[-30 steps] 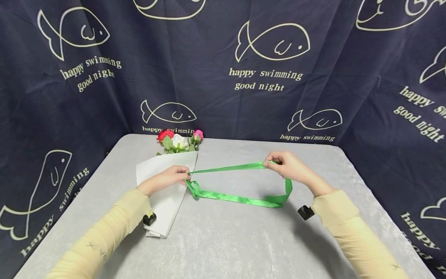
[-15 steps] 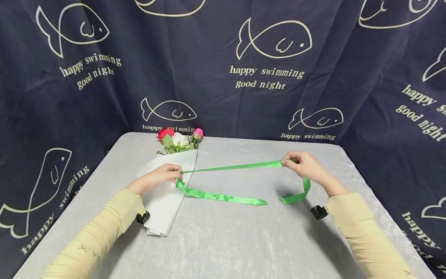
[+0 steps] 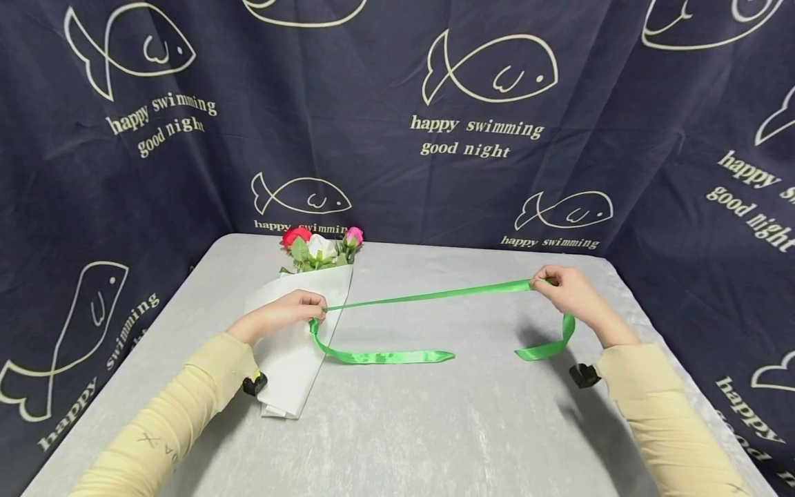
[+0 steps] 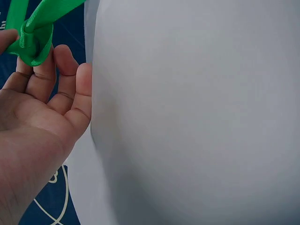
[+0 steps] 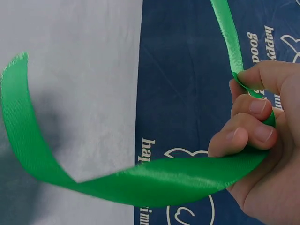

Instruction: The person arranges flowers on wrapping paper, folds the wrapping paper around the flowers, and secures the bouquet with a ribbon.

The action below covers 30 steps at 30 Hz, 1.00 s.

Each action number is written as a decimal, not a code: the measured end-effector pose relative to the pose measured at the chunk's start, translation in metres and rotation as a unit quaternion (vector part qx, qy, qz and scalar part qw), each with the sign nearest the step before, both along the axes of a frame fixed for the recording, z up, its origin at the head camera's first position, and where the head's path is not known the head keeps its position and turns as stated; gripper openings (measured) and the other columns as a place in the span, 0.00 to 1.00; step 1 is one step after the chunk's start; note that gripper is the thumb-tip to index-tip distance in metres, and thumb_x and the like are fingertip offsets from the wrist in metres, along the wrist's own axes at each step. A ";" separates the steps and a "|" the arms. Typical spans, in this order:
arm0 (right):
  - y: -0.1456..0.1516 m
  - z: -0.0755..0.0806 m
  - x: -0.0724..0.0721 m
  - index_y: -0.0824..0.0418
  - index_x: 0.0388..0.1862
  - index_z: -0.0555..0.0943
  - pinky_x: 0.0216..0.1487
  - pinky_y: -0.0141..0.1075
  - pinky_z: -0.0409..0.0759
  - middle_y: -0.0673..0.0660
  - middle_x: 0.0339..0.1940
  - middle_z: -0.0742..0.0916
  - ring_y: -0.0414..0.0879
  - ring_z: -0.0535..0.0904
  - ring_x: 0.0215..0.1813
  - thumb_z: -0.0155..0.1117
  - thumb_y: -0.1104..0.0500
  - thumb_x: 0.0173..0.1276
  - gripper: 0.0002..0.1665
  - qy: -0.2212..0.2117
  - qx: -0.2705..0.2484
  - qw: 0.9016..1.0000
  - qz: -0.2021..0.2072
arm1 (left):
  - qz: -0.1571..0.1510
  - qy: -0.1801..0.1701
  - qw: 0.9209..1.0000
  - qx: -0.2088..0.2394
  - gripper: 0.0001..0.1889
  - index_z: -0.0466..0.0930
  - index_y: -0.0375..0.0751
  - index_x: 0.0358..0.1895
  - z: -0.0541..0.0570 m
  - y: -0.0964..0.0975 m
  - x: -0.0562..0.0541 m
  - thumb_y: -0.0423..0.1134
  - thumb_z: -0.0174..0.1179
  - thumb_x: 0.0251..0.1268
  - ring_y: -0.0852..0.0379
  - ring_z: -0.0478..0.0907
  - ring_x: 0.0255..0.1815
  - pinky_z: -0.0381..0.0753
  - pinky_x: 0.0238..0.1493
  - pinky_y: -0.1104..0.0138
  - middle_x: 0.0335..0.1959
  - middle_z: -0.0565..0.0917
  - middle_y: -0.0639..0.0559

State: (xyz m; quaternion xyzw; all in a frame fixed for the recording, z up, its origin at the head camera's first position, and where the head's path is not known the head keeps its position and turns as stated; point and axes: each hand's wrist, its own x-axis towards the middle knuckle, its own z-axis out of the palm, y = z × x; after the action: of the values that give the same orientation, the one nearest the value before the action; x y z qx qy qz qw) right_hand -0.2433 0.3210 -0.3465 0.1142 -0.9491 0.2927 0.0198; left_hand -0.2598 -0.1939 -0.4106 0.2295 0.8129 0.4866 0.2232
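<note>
A green satin ribbon (image 3: 428,295) stretches nearly straight between my two hands above the table. My left hand (image 3: 288,310) pinches it over the white wrapping paper of a bouquet (image 3: 292,359). In the left wrist view the ribbon (image 4: 35,40) shows a loop or knot at the fingertips. From there one tail hangs and curves to the right, its tip near the table. At the right, my right hand (image 3: 568,293) pinches the other part between thumb and forefinger. A loose tail (image 5: 140,183) passes through the curled fingers and hangs down, its cut end frayed.
Red, white and pink roses (image 3: 321,250) with green leaves stick out of the paper's far end. The grey tabletop (image 3: 422,428) spreads in front of and between the hands. A dark blue curtain (image 3: 385,138) with fish drawings encloses the back and sides.
My right hand has moved right, drawing the ribbon longer between the hands. My left hand has shifted slightly left. The lower tails, overlapping before, now hang apart. The bouquet stays put.
</note>
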 end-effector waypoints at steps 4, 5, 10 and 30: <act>-0.002 -0.008 0.002 0.63 0.37 0.79 0.18 0.34 0.70 0.48 0.13 0.72 0.42 0.70 0.14 0.55 0.54 0.70 0.13 -0.012 0.014 1.000 0.019 | -0.009 -0.007 1.000 0.004 0.07 0.71 0.36 0.29 0.003 0.003 0.002 0.35 0.53 0.63 0.58 0.69 0.30 0.69 0.42 0.62 0.24 0.71 0.55; -0.004 -0.011 0.003 0.62 0.37 0.79 0.19 0.34 0.71 0.48 0.14 0.73 0.42 0.71 0.15 0.55 0.55 0.70 0.12 -0.017 0.019 0.999 0.027 | -0.012 -0.003 1.000 0.001 0.07 0.72 0.35 0.30 0.003 0.003 0.002 0.35 0.54 0.63 0.58 0.70 0.30 0.70 0.42 0.62 0.23 0.72 0.55; -0.014 -0.028 0.001 0.60 0.36 0.80 0.27 0.35 0.74 0.49 0.19 0.80 0.41 0.75 0.22 0.58 0.58 0.67 0.07 -0.012 0.050 0.997 0.057 | -0.018 0.011 1.000 -0.016 0.09 0.77 0.31 0.36 0.004 0.010 0.003 0.37 0.56 0.65 0.57 0.72 0.26 0.72 0.40 0.64 0.23 0.75 0.55; -0.160 -0.027 0.013 0.62 0.43 0.82 0.42 0.43 0.81 0.55 0.40 0.86 0.47 0.82 0.40 0.63 0.64 0.61 0.11 0.155 -0.004 0.965 0.213 | 0.001 -0.005 1.000 0.017 0.11 0.77 0.31 0.37 -0.003 0.019 0.000 0.39 0.59 0.65 0.62 0.69 0.21 0.75 0.36 0.68 0.19 0.73 0.54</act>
State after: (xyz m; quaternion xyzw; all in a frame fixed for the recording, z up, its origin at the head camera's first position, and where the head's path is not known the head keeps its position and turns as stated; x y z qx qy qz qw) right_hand -0.2304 0.1608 -0.3733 0.3576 -0.8872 0.2723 0.1046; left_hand -0.2593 -0.1744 -0.4137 0.2303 0.8035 0.5018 0.2228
